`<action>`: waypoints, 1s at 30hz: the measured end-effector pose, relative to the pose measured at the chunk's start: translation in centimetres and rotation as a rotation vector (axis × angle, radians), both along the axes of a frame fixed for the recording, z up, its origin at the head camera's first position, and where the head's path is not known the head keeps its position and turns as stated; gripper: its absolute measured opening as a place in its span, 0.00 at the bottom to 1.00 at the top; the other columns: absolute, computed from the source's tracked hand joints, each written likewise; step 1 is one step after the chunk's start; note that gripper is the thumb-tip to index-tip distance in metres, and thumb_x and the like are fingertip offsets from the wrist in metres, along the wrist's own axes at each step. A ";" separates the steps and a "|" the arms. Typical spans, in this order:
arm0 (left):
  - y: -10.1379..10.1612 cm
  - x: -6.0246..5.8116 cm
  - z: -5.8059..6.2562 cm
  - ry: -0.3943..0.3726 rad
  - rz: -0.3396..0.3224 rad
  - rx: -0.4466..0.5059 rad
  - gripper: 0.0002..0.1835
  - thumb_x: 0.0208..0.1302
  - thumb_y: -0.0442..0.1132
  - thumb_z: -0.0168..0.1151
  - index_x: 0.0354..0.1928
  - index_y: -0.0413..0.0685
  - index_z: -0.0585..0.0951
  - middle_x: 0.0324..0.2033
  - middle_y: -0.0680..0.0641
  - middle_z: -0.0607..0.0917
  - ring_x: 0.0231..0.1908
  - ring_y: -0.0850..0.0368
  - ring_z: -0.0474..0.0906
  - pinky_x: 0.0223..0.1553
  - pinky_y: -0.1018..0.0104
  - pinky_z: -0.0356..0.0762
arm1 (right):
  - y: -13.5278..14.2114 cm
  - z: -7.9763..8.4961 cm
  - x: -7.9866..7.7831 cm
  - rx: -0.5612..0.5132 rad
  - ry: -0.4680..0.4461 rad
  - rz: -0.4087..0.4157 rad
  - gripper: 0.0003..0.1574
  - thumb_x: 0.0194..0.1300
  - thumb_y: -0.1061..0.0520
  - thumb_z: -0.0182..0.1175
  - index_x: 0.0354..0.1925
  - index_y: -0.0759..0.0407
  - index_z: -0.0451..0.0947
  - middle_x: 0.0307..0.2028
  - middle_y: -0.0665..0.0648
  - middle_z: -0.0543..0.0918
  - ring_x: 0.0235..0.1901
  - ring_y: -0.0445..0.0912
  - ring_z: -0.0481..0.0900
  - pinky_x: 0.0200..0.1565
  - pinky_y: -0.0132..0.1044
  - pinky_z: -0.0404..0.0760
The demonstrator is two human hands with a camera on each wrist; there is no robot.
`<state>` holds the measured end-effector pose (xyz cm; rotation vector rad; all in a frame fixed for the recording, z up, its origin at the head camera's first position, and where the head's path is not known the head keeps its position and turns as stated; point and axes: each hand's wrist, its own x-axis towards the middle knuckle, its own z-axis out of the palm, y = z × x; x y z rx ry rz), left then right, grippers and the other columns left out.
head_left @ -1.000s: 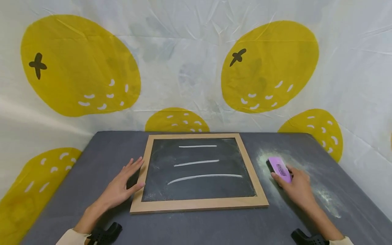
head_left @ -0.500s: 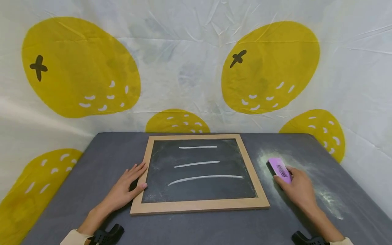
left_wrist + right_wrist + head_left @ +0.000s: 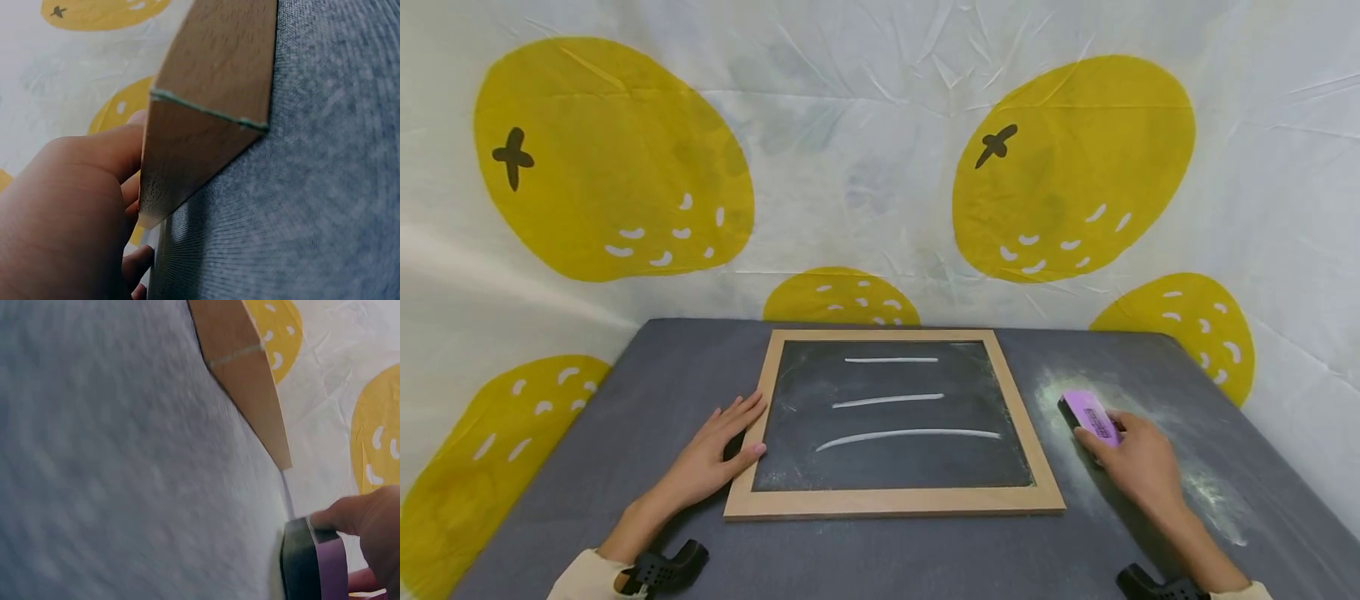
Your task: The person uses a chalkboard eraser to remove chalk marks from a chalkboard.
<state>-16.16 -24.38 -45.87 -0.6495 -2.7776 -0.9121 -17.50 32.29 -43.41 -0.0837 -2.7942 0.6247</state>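
Purple eraser [image 3: 1093, 418] is being pinched by the right hand [image 3: 1142, 462], and the wood-framed chalkboard [image 3: 887, 419] is being touched along one side by the left hand [image 3: 709, 454], fingers kinda spread.

Eraser [image 3: 1092, 417] lilac on top with a small dark printed patch, blackish on its other face; chalkboard [image 3: 891, 464] dark grey-green, lightly hazed, crossed by three white chalk strokes [image 3: 910, 432], its frame [image 3: 895, 502] pale tan wood, a thin green line at one corner seam in the left wrist view. Tabletop [image 3: 850, 558] slate grey, finely ribbed up close, smeared pale yellowish-white with dust [image 3: 1213, 492] at right. Backdrop [image 3: 865, 217] white with faint grey blotches, printed with big mustard-yellow ovals [image 3: 617, 158] bearing white dashes, two with dark crosses; sleeves [image 3: 587, 575] cream, wrist mounts [image 3: 666, 571] black.
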 end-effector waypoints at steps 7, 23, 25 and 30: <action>0.0 0.1 0.0 0.010 -0.003 -0.024 0.35 0.68 0.49 0.59 0.72 0.45 0.62 0.71 0.41 0.58 0.69 0.35 0.51 0.64 0.34 0.42 | 0.0 1.0 0.0 0.007 -0.021 0.057 0.44 0.61 0.41 0.64 0.54 0.80 0.72 0.40 0.75 0.80 0.26 0.51 0.73 0.23 0.40 0.67; 0.2 0.0 0.0 0.013 0.024 -0.043 0.35 0.67 0.50 0.59 0.72 0.47 0.62 0.71 0.43 0.59 0.69 0.37 0.51 0.64 0.36 0.42 | -4.2 4.1 -4.6 0.054 0.070 0.264 0.37 0.60 0.54 0.67 0.57 0.80 0.69 0.45 0.78 0.76 0.40 0.65 0.73 0.35 0.56 0.71; 0.3 -0.1 0.0 0.017 0.022 -0.044 0.35 0.67 0.50 0.59 0.72 0.47 0.62 0.71 0.43 0.59 0.69 0.37 0.51 0.64 0.36 0.42 | -4.9 4.1 -5.3 0.054 0.072 0.273 0.37 0.60 0.54 0.67 0.57 0.80 0.69 0.45 0.77 0.76 0.41 0.66 0.73 0.35 0.57 0.72; 0.2 0.0 0.1 0.023 0.022 -0.048 0.35 0.67 0.50 0.59 0.72 0.46 0.62 0.71 0.42 0.59 0.69 0.37 0.52 0.64 0.35 0.43 | -7.0 3.8 -6.8 0.035 0.057 0.315 0.36 0.60 0.53 0.67 0.56 0.78 0.71 0.45 0.75 0.78 0.42 0.65 0.74 0.37 0.57 0.72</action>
